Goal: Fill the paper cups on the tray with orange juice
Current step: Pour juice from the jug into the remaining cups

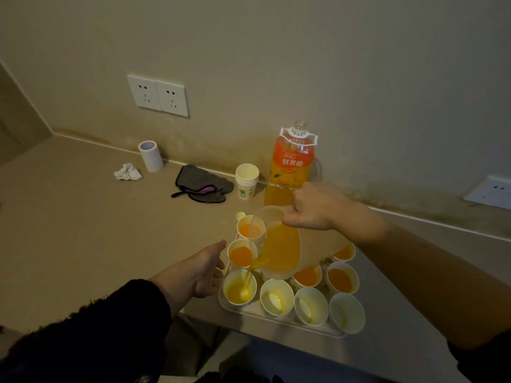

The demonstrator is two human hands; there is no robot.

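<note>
Now the right hand (312,208) grips one pouring pitcher (282,252) above four front-row cups (276,297); left hand (204,269) relaxed, empty.

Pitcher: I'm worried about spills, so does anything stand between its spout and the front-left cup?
Nothing visible does. Juice runs from the pitcher straight into the front-left cup; the left hand lies beside the tray, clear of the stream.
</note>
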